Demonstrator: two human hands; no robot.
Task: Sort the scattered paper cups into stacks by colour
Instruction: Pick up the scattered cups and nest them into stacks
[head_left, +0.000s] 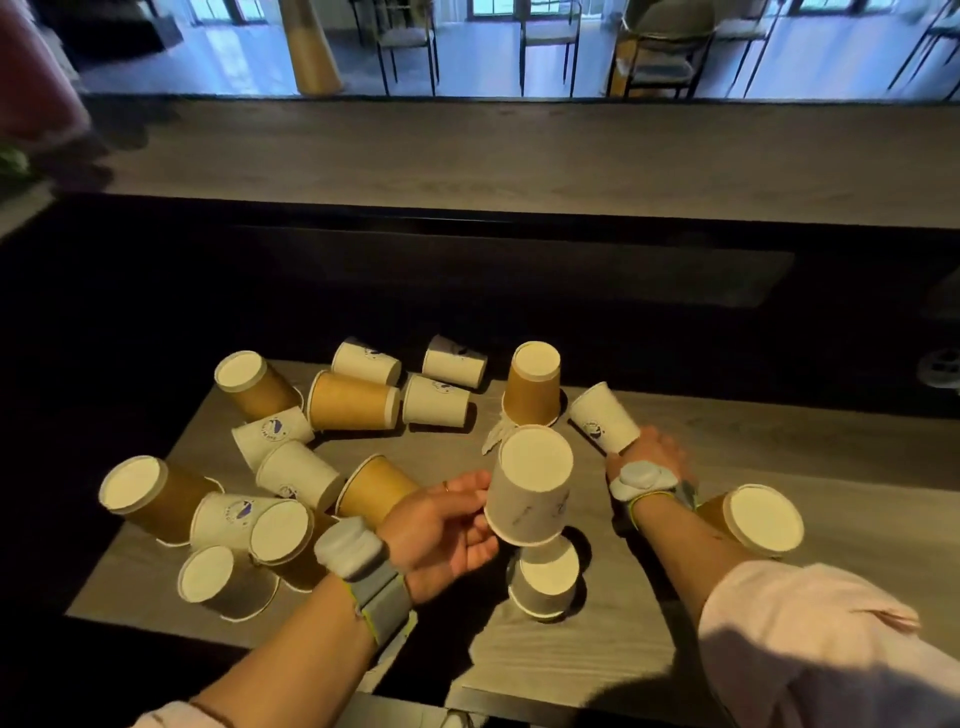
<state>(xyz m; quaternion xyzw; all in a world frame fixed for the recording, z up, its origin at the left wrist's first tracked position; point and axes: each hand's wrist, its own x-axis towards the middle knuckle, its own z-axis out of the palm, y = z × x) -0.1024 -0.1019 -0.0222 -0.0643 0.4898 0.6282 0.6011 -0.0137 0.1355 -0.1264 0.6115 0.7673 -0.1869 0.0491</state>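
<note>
Far left of the worktop (675, 649): a loose heap of brown and white paper cups, some inverted, some on their sides, touching one another; unsorted. One brown inverted cup (150, 496) sat at the heap's left edge, and a white cup on its side (298, 475) lay near the middle.

Centre: left hand (441, 535) held an inverted white cup (530, 486) aloft, fingers (467, 486) wrapped around its side wall near the rim. Directly below it stood another inverted white cup (545, 579) on the worktop, apparently the start of the white stack. Judged step: placing white on white.

Right: right hand (649, 457) reached forward to a white cup lying on its side (602, 415), touching its mouth end. Whether those fingers had closed on it could not be told; the wrist device hid them. Far right, a brown cup (753, 517) lay beside the forearm.

Next move would call for lowering the held cup squarely over the base cup, rims aligned, else it could tip the cup below.
</note>
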